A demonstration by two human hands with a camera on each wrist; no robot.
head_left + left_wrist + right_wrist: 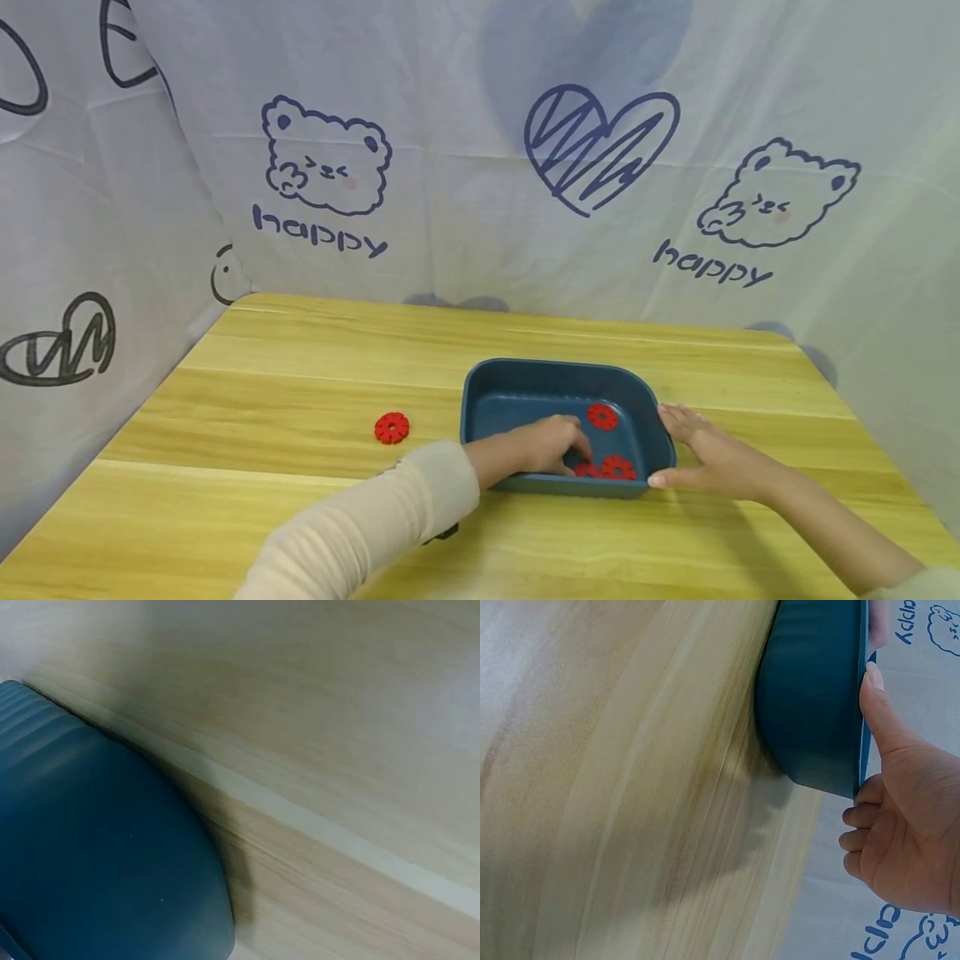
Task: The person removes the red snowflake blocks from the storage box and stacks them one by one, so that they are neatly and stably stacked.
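A dark blue, rectangular plastic bin with rounded corners stands on the table. My left hand reaches down into it over the front rim, fingers bent downward beside a partly covered red notched disc. I cannot tell whether the fingers grip that disc. Close by on the bin's floor lie a second red disc and, farther back, a third red disc. At the bin's right end my right hand holds the rim, thumb at the front corner and fingers farther back; the right wrist view shows this right hand too.
One more red disc lies on the wooden table left of the bin. White cloth printed with bears and hearts hangs behind the table and along its sides. A small black object shows beneath the left sleeve.
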